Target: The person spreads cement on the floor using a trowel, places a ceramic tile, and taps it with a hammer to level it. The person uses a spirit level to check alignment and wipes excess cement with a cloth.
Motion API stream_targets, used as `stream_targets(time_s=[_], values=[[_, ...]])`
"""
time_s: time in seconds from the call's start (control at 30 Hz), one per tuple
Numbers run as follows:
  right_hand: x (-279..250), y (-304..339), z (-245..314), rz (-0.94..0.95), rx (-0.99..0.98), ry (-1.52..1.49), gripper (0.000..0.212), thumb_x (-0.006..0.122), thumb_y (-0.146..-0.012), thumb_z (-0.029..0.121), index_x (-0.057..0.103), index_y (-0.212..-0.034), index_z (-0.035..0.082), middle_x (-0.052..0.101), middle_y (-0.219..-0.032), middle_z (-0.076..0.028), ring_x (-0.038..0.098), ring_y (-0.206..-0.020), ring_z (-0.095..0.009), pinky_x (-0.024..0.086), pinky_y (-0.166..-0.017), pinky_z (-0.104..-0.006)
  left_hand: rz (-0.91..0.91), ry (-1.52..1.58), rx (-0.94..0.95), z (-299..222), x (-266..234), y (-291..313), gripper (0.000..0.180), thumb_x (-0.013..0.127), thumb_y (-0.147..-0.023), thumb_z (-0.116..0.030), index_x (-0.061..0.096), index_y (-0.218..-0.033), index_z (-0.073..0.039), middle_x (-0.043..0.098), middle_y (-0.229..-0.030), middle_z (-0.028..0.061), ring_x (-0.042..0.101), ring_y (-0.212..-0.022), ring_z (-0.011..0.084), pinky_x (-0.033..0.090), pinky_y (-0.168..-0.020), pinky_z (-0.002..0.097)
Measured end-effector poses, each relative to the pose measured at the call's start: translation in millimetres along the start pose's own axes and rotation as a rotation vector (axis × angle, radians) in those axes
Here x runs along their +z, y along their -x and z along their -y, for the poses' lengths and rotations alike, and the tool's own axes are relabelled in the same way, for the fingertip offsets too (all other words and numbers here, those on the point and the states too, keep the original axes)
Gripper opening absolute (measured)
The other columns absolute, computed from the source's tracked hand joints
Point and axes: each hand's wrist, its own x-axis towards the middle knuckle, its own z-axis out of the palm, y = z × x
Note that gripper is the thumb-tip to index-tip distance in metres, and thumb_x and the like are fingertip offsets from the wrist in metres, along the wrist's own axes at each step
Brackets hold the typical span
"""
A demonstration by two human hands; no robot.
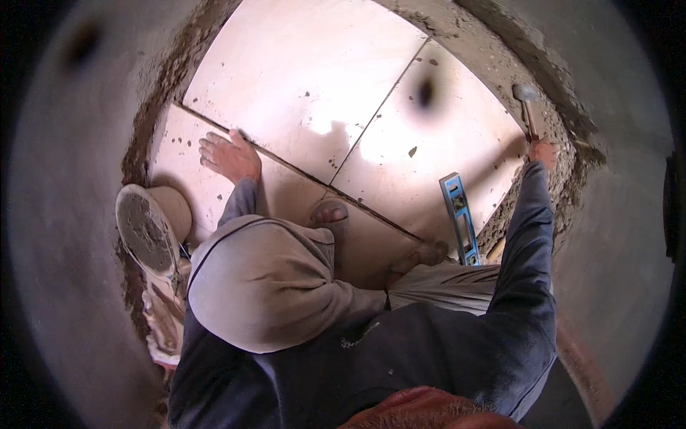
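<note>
- The left hand (232, 155) lies flat, fingers spread, on the near tile (179, 157), beside the dark joint (286, 163); the right hand (544, 152) grips a mallet (528, 109) by its handle, at the right tile's outer edge, over rough mortar (564, 136).
- The far-left tile (286, 86) and right tile (457, 143) meet along a narrow seam; a hard blow near the right tile's outer edge could chip it or tip it into soft mortar.
- Loose crumbs (412, 151) on the right tile could scratch its face or lift a level off true.
- The blue level (461, 217) stands near that tile's near edge, where a leg could knock it.
- The bare foot (330, 212) could press the near tile unevenly if its bed is wet; that cannot be told.
</note>
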Motion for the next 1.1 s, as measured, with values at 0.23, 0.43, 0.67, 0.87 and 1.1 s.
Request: stream_targets(time_s=[0.23,0.43,0.67,0.87,1.1], values=[[-15.7,-18.5,231.1,-0.235,-0.942,-0.466,0.036,0.054,-0.101,0.034,0.069,-0.12,0.008,0.07,-0.109,-0.024,0.067,-0.101,-0.042,0.052,-0.09,-0.0483,-0.112,-0.038,0.017,1.8,13.2,18.3,0.071,0.029,-0.107,-0.044,0.023,-0.156,0.007,0.017,-0.164,0.0295,0.013,-0.154,0.0413,0.003,-0.125,0.0529],[-48.9,45.5,412.1,0.133,-0.964,-0.613,0.051,0.05,-0.101,0.05,0.069,-0.121,0.007,0.068,-0.112,-0.029,0.066,-0.108,-0.042,0.05,-0.092,-0.0479,-0.115,0.04,-0.014,2.0,4.2,16.7,0.069,0.034,-0.105,-0.039,0.028,-0.155,0.007,0.021,-0.162,0.0306,0.014,-0.153,0.0431,0.003,-0.125,0.0525],[-52.2,61.3,456.5,0.183,-0.86,-0.515,0.079,0.054,-0.091,0.071,0.07,-0.121,0.0,0.068,-0.122,-0.028,0.065,-0.115,-0.041,0.048,-0.1,-0.0462,0.004,-0.01,-0.02,2.9,-2.5,10.0,0.071,0.033,-0.106,-0.04,0.02,-0.157,0.009,0.013,-0.163,0.033,0.007,-0.154,0.0453,0.0,-0.124,0.0555],[-59.0,74.3,473.6,0.325,-0.725,-0.81,0.086,0.067,-0.083,0.07,0.069,-0.122,-0.006,0.071,-0.118,-0.019,0.066,-0.111,-0.028,0.048,-0.098,-0.0376,0.006,-0.005,-0.026,5.8,5.0,8.0,0.071,0.04,-0.104,-0.039,0.023,-0.156,0.008,0.015,-0.163,0.0323,0.009,-0.153,0.0465,0.003,-0.123,0.0577],[-48.8,43.2,493.4,0.321,-0.817,-0.52,0.079,0.076,-0.08,0.066,0.068,-0.116,-0.004,0.069,-0.115,-0.02,0.064,-0.108,-0.032,0.048,-0.101,-0.0443,-0.139,0.039,0.012,7.2,1.5,-0.1,0.069,0.054,-0.099,-0.035,0.034,-0.151,0.004,0.028,-0.159,0.0307,0.022,-0.149,0.0461,0.015,-0.122,0.0619]])
